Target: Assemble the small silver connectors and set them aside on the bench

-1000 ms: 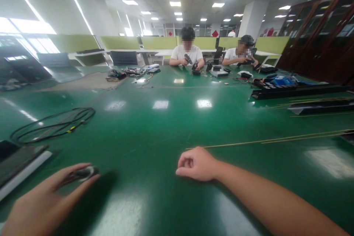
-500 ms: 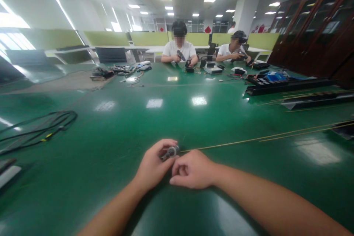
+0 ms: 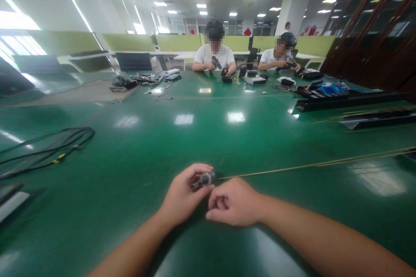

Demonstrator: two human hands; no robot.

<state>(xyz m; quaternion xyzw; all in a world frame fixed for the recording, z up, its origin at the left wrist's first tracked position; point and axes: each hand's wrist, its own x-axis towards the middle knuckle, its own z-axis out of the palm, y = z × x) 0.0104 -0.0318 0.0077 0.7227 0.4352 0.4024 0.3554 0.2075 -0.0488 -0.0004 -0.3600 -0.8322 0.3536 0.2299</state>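
Observation:
A small metal part (image 3: 207, 178) with a round silvery end and a darker narrow shaft sits between the thumb and fingers of my left hand (image 3: 185, 192), low in the middle of the view. My right hand (image 3: 235, 202) is just right of it, its fingers curled in toward the palm with the thumb below them. Whether anything is inside that curl is hidden. Thin yellowish rods (image 3: 282, 169) lie on the green table (image 3: 156, 138), their near end close behind my right hand.
Coiled black cables (image 3: 74, 145) lie at the left. Black channels (image 3: 344, 101), more rods and blue items (image 3: 329, 88) are at the right. Across the table two people (image 3: 214, 56) work among tools and parts. A grey box (image 3: 255, 78) stands near them.
The view has shifted slightly, so most things appear a little further right. In my left hand the metal part has turned, showing more of its shaft. My right hand keeps its curl.

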